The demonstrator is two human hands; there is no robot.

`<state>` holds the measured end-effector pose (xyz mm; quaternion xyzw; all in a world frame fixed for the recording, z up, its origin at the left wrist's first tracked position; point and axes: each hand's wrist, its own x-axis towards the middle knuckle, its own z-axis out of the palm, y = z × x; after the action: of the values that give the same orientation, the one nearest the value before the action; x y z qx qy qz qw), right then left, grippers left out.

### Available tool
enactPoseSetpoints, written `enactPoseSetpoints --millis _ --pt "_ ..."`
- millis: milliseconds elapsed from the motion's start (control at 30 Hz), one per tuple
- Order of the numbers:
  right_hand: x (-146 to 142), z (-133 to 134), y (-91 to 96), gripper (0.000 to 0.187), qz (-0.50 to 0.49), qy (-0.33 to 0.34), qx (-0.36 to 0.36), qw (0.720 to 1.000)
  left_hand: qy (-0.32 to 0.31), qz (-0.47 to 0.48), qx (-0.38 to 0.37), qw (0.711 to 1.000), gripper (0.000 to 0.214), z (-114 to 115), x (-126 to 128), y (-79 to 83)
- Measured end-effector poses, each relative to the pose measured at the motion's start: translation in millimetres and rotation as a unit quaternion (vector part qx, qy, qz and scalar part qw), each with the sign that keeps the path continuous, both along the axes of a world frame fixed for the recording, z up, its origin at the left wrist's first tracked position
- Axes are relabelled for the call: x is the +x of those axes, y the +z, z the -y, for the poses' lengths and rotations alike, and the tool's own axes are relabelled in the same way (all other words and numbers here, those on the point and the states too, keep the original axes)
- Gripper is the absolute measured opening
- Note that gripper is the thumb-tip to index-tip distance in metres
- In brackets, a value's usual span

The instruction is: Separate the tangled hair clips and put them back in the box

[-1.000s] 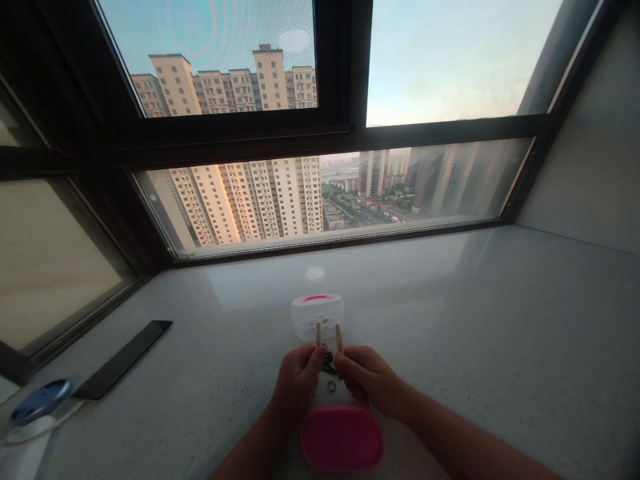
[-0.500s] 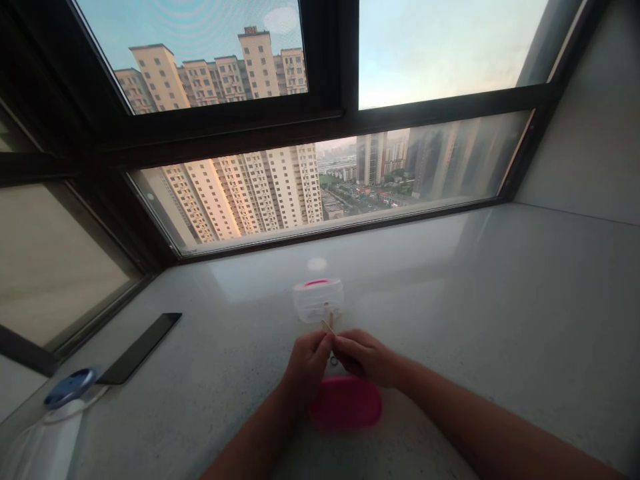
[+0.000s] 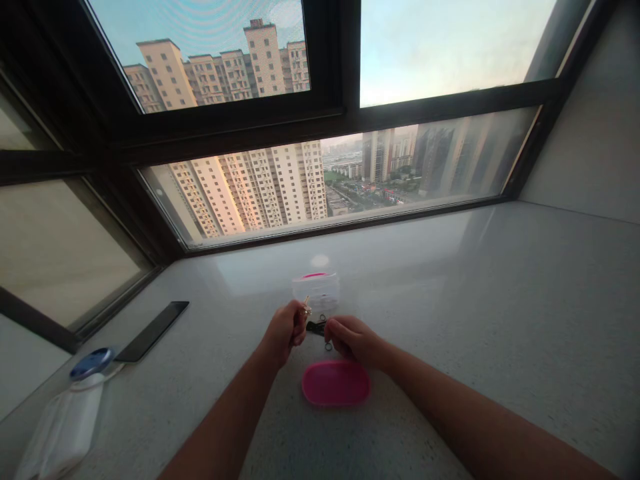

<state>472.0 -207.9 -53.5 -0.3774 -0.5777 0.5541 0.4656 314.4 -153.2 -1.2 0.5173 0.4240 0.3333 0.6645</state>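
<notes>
My left hand (image 3: 285, 330) is closed on a small wooden clothespin (image 3: 307, 307) whose tip pokes up past the fingers. My right hand (image 3: 353, 340) is closed too, pinching a small dark piece (image 3: 316, 327) just above the counter. A little metal ring (image 3: 329, 346) lies on the surface between the hands. Behind them stands a clear plastic container (image 3: 317, 291) with a pink rim. A pink oval lid (image 3: 335, 383) lies flat just in front of my hands.
The grey speckled counter (image 3: 475, 313) runs along a dark-framed window (image 3: 345, 127). A black phone (image 3: 153, 331) lies at the left, near a white bottle with a blue cap (image 3: 65, 413) lying at the lower left corner.
The two wooden halves held upright a second ago came together, then my hands parted: the left keeps the wooden piece, the right has lowered toward the counter with a dark piece.
</notes>
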Motion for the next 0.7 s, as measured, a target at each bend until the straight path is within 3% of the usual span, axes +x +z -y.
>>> enactPoseSetpoints --millis 267,700 --pt "-1.0 1.2 1.3 0.048 0.007 -0.004 0.005 1.0 -0.015 -0.031 -0.078 0.996 0.026 -25.3 0.4 7.3" --pt "-1.2 4.1 5.5 0.048 0.015 0.004 -0.008 1.0 0.098 -0.068 -0.073 0.99 0.036 -32.0 10.2 0.2"
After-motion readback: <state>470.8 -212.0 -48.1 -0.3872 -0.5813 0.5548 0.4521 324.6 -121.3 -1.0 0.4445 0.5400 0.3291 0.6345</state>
